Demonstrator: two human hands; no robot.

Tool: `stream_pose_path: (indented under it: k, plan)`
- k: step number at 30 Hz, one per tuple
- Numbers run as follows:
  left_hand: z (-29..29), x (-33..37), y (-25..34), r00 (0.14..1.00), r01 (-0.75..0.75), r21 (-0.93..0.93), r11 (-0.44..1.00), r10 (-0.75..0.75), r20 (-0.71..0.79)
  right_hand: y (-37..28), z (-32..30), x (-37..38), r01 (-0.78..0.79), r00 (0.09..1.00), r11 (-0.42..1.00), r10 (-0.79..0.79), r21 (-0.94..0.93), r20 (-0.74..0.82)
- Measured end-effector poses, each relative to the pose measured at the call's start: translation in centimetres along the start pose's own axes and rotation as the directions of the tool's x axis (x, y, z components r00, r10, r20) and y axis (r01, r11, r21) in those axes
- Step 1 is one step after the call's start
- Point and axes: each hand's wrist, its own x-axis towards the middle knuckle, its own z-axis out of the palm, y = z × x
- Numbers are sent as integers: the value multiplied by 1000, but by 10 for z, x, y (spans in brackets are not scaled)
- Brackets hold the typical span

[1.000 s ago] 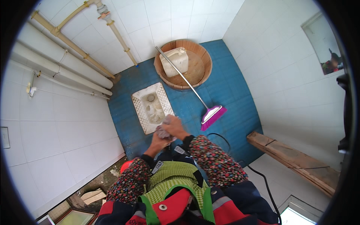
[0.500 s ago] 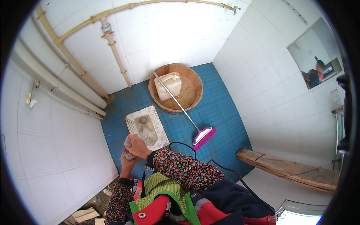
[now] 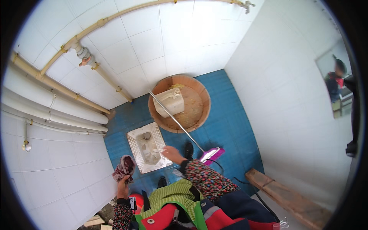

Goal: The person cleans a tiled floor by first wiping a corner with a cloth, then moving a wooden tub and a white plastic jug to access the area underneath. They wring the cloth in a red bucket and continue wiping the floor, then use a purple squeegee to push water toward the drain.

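- Maroon-and-grey cloth [image 3: 125, 167] is bunched in the left hand [image 3: 123, 182], whose fingers are closed around its near end; the loose lump runs away from the wearer, its longer axis pointing forward and slightly right.
- Right hand [image 3: 173, 154] is well apart from the cloth, to its right, with fingers extended and nothing visible in them; whether the fingertips touch the squat toilet [image 3: 136, 148] cannot be told.
- That white toilet lies ahead of the body, the cloth off its left side and the right hand by its right rim.
- Blue flooring [image 3: 232, 115] surrounds it; a purple-headed broom [image 3: 212, 155] lies to the right, its metal handle slanting forward and left.
- Farther on, the broom handle crosses a round wooden tub [image 3: 207, 105] holding a pale jug [image 3: 171, 104].
- White tiled walls [image 3: 147, 46] close the room, beige pipes [image 3: 126, 10] along the far one and a mirror [image 3: 333, 80] at right.
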Motion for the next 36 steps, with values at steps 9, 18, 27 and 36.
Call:
stream_pose_path:
  k: [9,18,27,36]
  plan:
    - [54,7,-34,933,73,-50,996,-86,-349,176,-129,71,-348,930,921,315,-175,-191]
    - [51,-8,-60,839,16,-35,999,-33,-544,223,-75,181,-296,953,923,269,-244,-141]
    - [35,51,-82,783,5,245,969,149,-604,239,-41,232,-319,947,917,302,-240,-107]
    - [63,100,-66,798,210,185,960,-59,-599,210,-231,61,-345,727,925,154,-162,-670]
